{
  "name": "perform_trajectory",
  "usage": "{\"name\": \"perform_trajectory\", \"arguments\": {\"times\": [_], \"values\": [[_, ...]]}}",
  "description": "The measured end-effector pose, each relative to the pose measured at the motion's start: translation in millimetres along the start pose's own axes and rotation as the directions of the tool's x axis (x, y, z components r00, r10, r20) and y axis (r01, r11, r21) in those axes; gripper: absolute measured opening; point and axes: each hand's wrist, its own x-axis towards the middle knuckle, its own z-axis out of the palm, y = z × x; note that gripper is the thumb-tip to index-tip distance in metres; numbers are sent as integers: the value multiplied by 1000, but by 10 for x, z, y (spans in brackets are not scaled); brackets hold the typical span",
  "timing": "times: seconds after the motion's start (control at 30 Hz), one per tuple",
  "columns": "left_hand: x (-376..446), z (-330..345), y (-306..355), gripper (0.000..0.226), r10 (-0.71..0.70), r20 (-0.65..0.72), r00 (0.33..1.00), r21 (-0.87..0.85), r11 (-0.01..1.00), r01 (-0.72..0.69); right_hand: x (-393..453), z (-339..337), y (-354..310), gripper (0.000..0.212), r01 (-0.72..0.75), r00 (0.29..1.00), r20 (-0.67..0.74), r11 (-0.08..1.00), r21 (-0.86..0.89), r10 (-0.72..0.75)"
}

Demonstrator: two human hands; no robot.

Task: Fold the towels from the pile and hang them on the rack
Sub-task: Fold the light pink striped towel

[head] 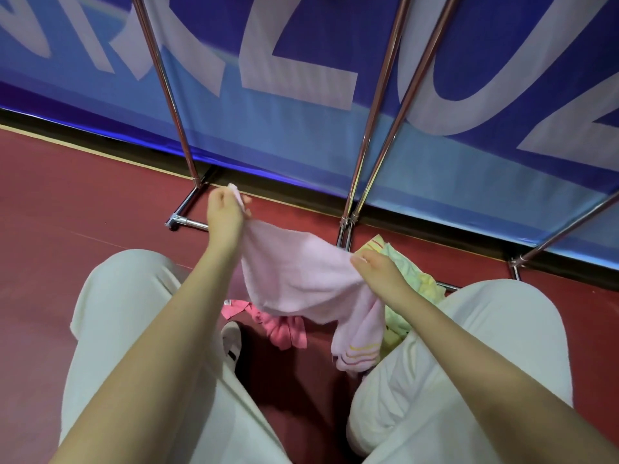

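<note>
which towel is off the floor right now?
The pale pink towel, stretched between the left hand and right hand. The darker pink towel and the yellow-green towel both lie on the red floor.

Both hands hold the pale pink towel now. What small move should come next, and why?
Probably the right hand should slide along the edge of the pale pink terry towel to its hanging striped end. The left hand already pinches one corner up high, but the right hand grips mid-cloth, so the far end droops bunched toward the red floor. With both corners held, the towel could be spread flat for folding.
</note>
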Motion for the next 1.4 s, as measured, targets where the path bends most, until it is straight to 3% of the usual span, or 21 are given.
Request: {"name": "perform_trajectory", "arguments": {"times": [0.07, 0.17, 0.27, 0.33, 0.53, 0.6, 0.7, 0.8, 1.0, 1.17, 1.4], "values": [[-73, 95, -102, 24, 13, 75, 997, 79, 997, -19, -11, -61, -215, 13, 74, 995, -69, 991, 108, -67], [-315, 266, -180, 28, 88, 216, 972, 216, 967, -136, -28, -141, -411, 11, 156, 987, -61, 959, 238, -146], [-525, 393, -218, 11, 139, 401, 905, 247, 935, -253, 3, -216, -522, 9, 182, 983, -56, 924, 336, -174], [-559, 440, -231, 15, 155, 491, 857, 234, 924, -301, 32, -256, -558, 11, 194, 981, -66, 896, 400, -183], [-716, 542, -164, 36, 44, 655, 755, 218, 945, -245, 51, -323, -561, 15, 202, 978, -147, 854, 479, -149], [-753, 553, -174, 32, 53, 672, 739, 212, 942, -261, 42, -335, -530, 14, 197, 977, -161, 864, 464, -137], [-755, 551, -146, 20, 98, 623, 776, 156, 957, -246, 42, -342, -446, 9, 179, 978, -173, 901, 396, -118], [-683, 519, -93, 15, 129, 537, 834, 141, 961, -239, 22, -306, -318, 18, 187, 978, -141, 952, 242, -156], [-485, 406, 42, 14, 44, 274, 961, 87, 994, -71, -82, -273, -35, 38, 133, 987, -110, 975, 176, -115], [-404, 313, -16, 10, 67, 151, 986, 81, 994, -79, -218, -241, 204, 43, 110, 994, -22, 994, -11, -110], [-211, 166, 7, 12, 59, -44, 997, -6, 998, -60, -252, -270, 340, 41, 65, 997, 38, 993, -94, -62]]}}
